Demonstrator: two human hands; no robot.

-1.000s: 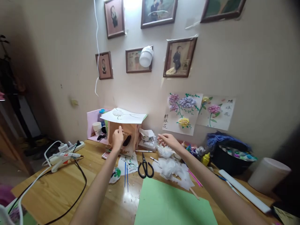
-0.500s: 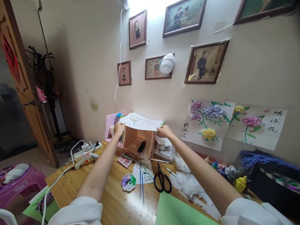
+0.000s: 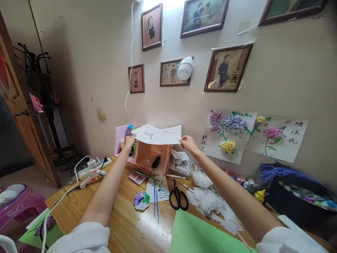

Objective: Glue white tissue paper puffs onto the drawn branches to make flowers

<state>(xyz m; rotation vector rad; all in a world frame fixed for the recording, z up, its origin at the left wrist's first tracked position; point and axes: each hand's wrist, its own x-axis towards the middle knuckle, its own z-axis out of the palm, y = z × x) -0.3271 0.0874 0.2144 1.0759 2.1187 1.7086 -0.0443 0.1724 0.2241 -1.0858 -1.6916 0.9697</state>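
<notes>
My left hand (image 3: 129,141) pinches the left edge of a white sheet of paper (image 3: 158,134) with a drawn flower on it. My right hand (image 3: 187,143) pinches its right corner. The sheet is lifted a little above an open-fronted wooden box (image 3: 150,158) at the back of the wooden table (image 3: 126,221). A black object lies inside the box.
Black scissors (image 3: 178,199), two blue brushes (image 3: 156,207), a paint palette (image 3: 141,200), white tissue (image 3: 207,201) and a green sheet (image 3: 200,237) lie on the table. A glue gun (image 3: 92,173) and power strip sit left. A dark bin of yarn (image 3: 295,189) stands right. Framed pictures and flower artwork hang on the wall.
Both hands went to the white sheet on the box, took its edges and raised it off the box top. The camera view shifted left.
</notes>
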